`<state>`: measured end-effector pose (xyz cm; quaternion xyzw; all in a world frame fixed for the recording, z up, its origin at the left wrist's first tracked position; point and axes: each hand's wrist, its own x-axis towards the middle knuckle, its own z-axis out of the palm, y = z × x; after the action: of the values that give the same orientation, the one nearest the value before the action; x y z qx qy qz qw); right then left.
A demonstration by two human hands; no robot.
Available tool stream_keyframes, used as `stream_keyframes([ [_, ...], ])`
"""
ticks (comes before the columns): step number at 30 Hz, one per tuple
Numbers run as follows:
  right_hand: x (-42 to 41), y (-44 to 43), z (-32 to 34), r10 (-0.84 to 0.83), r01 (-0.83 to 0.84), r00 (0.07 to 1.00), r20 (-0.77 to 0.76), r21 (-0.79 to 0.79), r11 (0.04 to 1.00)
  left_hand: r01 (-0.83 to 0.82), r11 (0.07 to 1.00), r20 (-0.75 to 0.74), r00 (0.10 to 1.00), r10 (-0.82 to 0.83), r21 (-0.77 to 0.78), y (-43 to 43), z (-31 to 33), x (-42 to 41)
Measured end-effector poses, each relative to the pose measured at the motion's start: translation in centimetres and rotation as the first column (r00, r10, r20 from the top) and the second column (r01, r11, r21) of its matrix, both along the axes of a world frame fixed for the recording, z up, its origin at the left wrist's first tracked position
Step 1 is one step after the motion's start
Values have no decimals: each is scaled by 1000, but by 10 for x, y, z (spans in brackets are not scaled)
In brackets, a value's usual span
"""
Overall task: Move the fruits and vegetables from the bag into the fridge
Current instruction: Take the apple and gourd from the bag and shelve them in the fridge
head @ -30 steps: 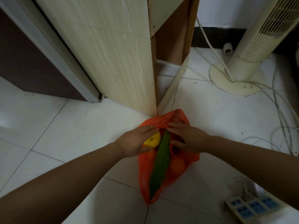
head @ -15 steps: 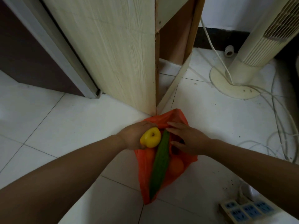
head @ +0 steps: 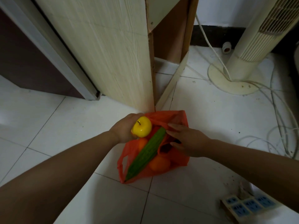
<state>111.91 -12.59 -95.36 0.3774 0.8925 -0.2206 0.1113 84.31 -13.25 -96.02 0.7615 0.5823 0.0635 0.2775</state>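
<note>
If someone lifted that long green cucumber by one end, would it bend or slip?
Probably stiff: the cucumber lies straight in the crumpled bag. Its skin looks bumpy, so likely not slippery. Being round and long, it may roll on the smooth floor.

Fingers of the left grip [head: 123, 130] hide behind the yellow apple [head: 142, 126]. A dark item [head: 166, 147] inside the orange bag [head: 179, 160] is unidentifiable. Lower right, the frame edge crops the power strip [head: 247, 206]; upper right, the fan [head: 258, 38].
</note>
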Motion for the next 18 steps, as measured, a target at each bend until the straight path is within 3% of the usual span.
stream_keyframes([
  [6,-13,5,8,11,14,982,-190,129,992,-87,996,44,995,88,-18,-3,13,2],
  [10,-37,4,6,55,-24,962,-269,118,993,-131,989,4,991,132,-68,-11,16,-13],
  [18,-34,10,-2,19,-20,1000,23,70,997,-182,959,-91,982,166,-215,-38,14,-43],
])
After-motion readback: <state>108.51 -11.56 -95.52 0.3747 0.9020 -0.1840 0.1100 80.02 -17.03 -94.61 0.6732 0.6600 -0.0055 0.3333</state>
